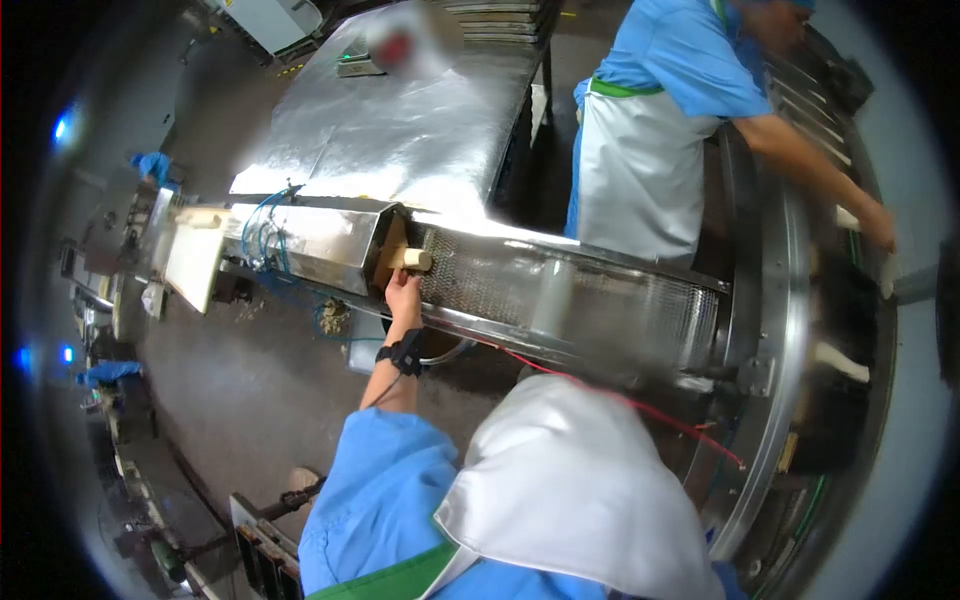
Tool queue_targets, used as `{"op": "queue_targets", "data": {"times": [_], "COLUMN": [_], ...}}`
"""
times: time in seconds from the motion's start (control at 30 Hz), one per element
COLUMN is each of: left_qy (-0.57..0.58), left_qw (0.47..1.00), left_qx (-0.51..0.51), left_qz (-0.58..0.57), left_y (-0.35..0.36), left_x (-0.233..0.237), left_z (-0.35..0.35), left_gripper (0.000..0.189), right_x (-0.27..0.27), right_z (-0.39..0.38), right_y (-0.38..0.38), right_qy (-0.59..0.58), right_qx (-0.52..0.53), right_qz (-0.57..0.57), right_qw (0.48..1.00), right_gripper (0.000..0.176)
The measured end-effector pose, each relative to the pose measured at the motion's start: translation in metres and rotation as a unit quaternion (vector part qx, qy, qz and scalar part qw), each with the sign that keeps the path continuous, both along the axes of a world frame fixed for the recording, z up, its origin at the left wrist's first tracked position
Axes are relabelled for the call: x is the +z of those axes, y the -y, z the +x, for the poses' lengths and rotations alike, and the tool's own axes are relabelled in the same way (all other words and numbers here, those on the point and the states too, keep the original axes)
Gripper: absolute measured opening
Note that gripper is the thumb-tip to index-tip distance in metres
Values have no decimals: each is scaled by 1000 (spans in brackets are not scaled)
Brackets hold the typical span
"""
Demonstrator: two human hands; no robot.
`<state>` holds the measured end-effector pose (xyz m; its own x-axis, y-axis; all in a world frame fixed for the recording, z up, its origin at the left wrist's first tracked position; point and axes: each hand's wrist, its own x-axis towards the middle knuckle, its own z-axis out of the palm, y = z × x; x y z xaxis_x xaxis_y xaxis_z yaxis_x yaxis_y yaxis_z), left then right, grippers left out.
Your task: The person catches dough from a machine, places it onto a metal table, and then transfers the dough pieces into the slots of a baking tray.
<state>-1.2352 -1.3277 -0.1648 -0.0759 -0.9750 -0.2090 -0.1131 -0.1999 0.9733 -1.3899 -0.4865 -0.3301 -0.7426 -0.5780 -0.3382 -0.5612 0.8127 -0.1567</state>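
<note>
My left hand (404, 297), with a dark band on its wrist, reaches over the near edge of a metal conveyor. Its fingers are closed on a short, pale dough piece (412, 260), shaped like a cylinder. The piece is at the mouth of a metal housing (310, 240), just above the mesh belt (490, 275). A brown flap (391, 250) hangs in that opening, beside my fingers. My right hand is out of view.
A co-worker (650, 130) in a white apron stands across the conveyor, one arm stretched over a second line with pale dough strips (840, 361). A shiny metal table (400, 130) adjoins the conveyor. Blue hoses (268, 235) and a red cord (640, 405) run along it.
</note>
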Motion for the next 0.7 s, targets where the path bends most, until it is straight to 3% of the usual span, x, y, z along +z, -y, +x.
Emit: {"op": "queue_targets", "data": {"times": [0.03,0.1,0.17,0.23,0.3,0.37,0.4,0.43,0.5,0.57,0.63,0.7], "left_qy": [-1,9,38,221,230,323,365,363,478,476,466,442], "left_qw": [1000,992,987,932,917,838,805,805,724,721,703,687], "left_qx": [-2,-100,-96,-199,-230,-270,-263,-265,-339,-343,-407,-411], "left_qz": [1,-82,-127,-207,-232,-348,-387,-388,-363,-370,-351,-406], "left_y": [4,9,-1,-9,-16,-14,-9,-4,-1,-9,-11,-24], "left_x": [-4,-13,-12,2,23,31,26,28,36,44,38,38], "left_z": [-3,-10,-24,-30,-46,-59,-64,-66,-66,-65,-60,-46], "left_gripper": [45,49,57,65,66,66,65,65,61,54,48,42], "right_x": [18,34,41,46,52,51,54,72,95,104,110,112], "right_z": [8,16,21,22,10,-15,-22,-29,-36,-40,-39,-35], "right_y": [12,36,56,73,83,82,87,102,129,143,147,151], "right_qy": [29,57,183,287,325,541,539,502,458,329,333,332], "right_qx": [-30,-63,-328,-555,-646,-657,-657,-636,-609,-546,-554,-569], "right_qz": [-11,-22,-167,-295,-351,-387,-391,-382,-368,-275,-288,-313], "right_qw": [999,996,912,723,595,354,353,445,534,719,706,684], "right_gripper": [23,22,17,13,11,18,18,25,32,32,31,31]}}
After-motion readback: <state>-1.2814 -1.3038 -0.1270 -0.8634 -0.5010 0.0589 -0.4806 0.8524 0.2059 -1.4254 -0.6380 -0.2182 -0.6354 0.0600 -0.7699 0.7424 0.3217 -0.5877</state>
